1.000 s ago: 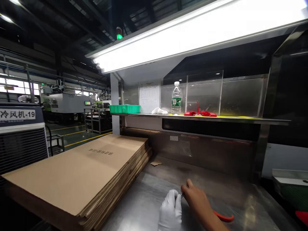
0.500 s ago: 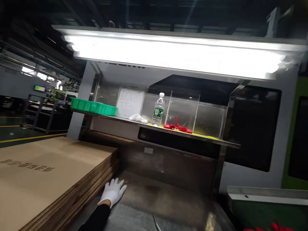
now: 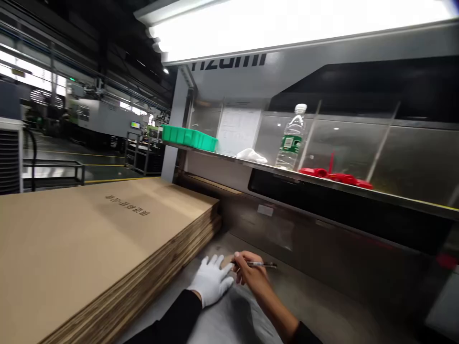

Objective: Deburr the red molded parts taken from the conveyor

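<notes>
My left hand [image 3: 211, 280], in a white glove, lies flat with fingers spread on the steel worktop [image 3: 308, 306], touching a small scrap of cardboard [image 3: 226, 261]. Right beside it, my bare right hand [image 3: 248, 273] grips a pen [image 3: 258, 263] that points right, just above the same scrap. Both hands sit close to the right edge of a tall stack of flat cardboard sheets [image 3: 89, 239].
A steel shelf [image 3: 394, 198] above the worktop carries a green tray [image 3: 189, 137], a white cloth [image 3: 251, 155], a water bottle [image 3: 291, 138] and red plastic parts [image 3: 335, 176]. A bright lamp hangs overhead. Factory floor and machines lie to the left.
My right hand has come back into view holding the pen and joined the left hand beside the stack. The view swung left and closer to the bench.
</notes>
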`<state>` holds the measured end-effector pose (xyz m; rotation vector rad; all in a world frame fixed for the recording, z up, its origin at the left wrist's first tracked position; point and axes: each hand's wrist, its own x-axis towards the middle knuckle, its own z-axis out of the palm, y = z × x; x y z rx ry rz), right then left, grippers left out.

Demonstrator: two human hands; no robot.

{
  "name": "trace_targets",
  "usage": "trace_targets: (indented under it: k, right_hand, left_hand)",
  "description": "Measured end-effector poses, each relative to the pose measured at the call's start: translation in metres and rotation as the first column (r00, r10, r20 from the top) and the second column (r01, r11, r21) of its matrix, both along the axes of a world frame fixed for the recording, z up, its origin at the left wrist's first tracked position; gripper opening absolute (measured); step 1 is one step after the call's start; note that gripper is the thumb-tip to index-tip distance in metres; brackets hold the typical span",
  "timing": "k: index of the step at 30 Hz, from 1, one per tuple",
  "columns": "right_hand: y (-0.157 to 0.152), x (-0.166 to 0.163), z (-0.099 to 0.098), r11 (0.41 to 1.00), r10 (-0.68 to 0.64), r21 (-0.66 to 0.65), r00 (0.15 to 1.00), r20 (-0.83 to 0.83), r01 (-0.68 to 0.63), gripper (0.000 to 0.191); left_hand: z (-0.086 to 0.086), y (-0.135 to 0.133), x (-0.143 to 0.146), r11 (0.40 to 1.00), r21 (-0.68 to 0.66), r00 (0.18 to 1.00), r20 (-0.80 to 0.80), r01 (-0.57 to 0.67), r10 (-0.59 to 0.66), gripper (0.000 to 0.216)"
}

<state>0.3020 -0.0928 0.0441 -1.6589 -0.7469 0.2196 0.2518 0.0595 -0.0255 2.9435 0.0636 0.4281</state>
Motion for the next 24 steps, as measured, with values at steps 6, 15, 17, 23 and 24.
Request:
trace_targets:
  k: [6,15,17,23,24]
  right_hand:
    - [0.090,0.081,-0.061,0.974,-0.217,-0.059,0.976,0.009,0.217,0.041]
    - [0.077,0.099,-0.089,0.924,-0.381,0.018,0.914,0.138,0.383,0.036]
    - [0.079,0.097,-0.089,0.926,-0.373,0.005,0.913,0.166,0.377,0.035]
    - [0.088,0.093,-0.090,0.923,-0.348,-0.085,0.908,0.235,0.376,0.032]
    - [0.088,0.093,-0.091,0.921,-0.345,-0.099,0.908,0.237,0.376,0.032]
  left_hand:
    - [-0.009,0.014,0.006,0.998,-0.026,0.998,0.010,0.058,-0.058,0.068]
    - [-0.003,0.017,0.005,0.996,-0.072,0.996,-0.064,0.057,-0.062,0.065]
    - [-0.002,0.016,0.005,0.996,-0.063,0.995,-0.073,0.062,-0.067,0.066]
    - [-0.003,0.017,0.005,0.997,-0.042,0.996,-0.060,0.058,-0.061,0.066]
    - [-0.003,0.017,0.005,0.997,-0.042,0.996,-0.059,0.060,-0.063,0.066]
